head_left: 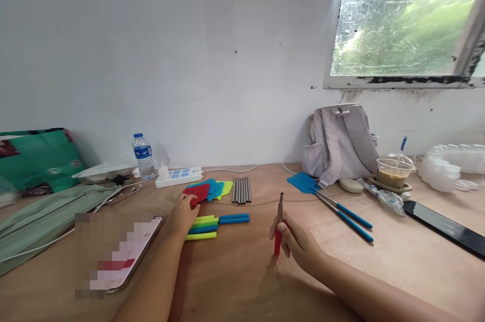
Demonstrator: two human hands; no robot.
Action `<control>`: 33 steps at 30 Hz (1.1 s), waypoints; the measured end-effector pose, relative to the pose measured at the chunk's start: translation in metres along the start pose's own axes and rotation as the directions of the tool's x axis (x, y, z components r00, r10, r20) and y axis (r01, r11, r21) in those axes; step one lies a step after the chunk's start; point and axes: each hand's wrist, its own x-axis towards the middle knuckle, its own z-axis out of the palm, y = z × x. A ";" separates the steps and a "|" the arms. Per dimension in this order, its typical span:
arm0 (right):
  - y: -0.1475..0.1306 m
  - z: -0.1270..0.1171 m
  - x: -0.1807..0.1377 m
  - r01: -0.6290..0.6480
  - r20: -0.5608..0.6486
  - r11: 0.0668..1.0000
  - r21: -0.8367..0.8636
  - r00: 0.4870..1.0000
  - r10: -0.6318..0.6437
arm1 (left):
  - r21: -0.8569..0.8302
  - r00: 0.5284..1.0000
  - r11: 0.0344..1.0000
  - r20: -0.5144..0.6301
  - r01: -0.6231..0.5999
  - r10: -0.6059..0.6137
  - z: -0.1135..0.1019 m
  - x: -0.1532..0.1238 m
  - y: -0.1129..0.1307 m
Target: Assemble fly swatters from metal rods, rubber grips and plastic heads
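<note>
My left hand (184, 216) is at the pile of flat plastic fly swatter heads, its fingers closed at the edge of the red swatter head (198, 193). Blue (215, 190) and yellow (227, 190) heads lie partly under the red one. My right hand (293, 236) grips a red handle (278, 242) with a metal tube (280, 207) standing up out of it, roughly upright above the table. Several bare metal tubes (241, 191) lie side by side beyond my hands. Near my left wrist rest yellow, green and blue handles (204, 228), with two more blue handles (234, 218) beside them.
To the right lie fly swatters with a blue head (302, 181) and blue handles (354, 226). A backpack (341, 145), iced drink (394, 173) and black phone (447, 226) are farther right. A water bottle (143, 158), power strip (180, 177) and lit phone (132, 256) stand or lie left.
</note>
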 end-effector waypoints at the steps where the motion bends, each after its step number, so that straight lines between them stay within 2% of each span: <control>1: 0.001 0.000 0.000 -0.003 0.018 1.000 -0.030 1.000 0.003 | -0.010 1.000 1.000 -0.005 0.010 -0.010 0.001 0.001 -0.001; 4: 0.004 -0.002 0.001 0.000 0.055 0.997 -0.078 0.998 0.004 | -0.036 0.999 0.999 -0.012 0.030 -0.030 0.002 0.005 -0.002; 8: 0.006 -0.003 0.005 -0.019 0.025 0.998 -0.054 0.999 0.021 | -0.078 0.998 0.996 -0.031 0.046 -0.049 -0.002 0.007 -0.001; 13: 0.006 -0.003 0.007 -0.010 0.055 1.000 -0.004 0.998 0.011 | -0.117 0.984 0.989 -0.145 0.089 -0.106 -0.017 0.002 0.008; 15: 0.005 -0.002 0.006 0.000 0.060 1.000 -0.017 0.998 0.001 | -0.237 0.957 0.962 -0.219 0.137 -0.191 -0.023 0.000 0.012; 16: 0.005 -0.002 0.005 0.004 0.065 1.000 -0.031 0.998 -0.002 | -0.367 0.926 0.913 -0.253 0.175 -0.280 -0.025 0.000 0.015; 18: 0.004 -0.001 0.003 0.008 0.078 0.997 -0.071 0.997 -0.002 | -0.679 0.829 0.699 -0.244 0.224 -0.503 -0.028 0.000 0.020; 20: 0.003 -0.001 0.003 0.004 0.092 0.994 -0.112 0.996 0.006 | -0.874 0.747 0.439 -0.148 0.207 -0.648 -0.029 0.002 0.027; 21: 0.002 -0.001 0.003 0.004 0.096 0.992 -0.130 0.995 0.009 | -0.921 0.730 0.339 -0.096 0.193 -0.677 -0.029 0.003 0.030; 26: -0.003 -0.002 0.006 -0.010 0.114 0.985 -0.169 0.993 0.030 | -0.983 0.768 0.041 0.112 0.176 -0.630 -0.028 0.001 0.054; 29: -0.006 -0.002 0.006 -0.009 0.117 0.985 -0.173 0.993 0.029 | -0.985 0.807 -0.093 0.171 0.143 -0.566 -0.028 -0.008 0.076; 33: -0.002 0.000 0.004 0.012 0.137 0.978 -0.208 0.990 0.017 | -0.915 0.845 -0.381 0.305 0.131 -0.440 -0.027 -0.026 0.106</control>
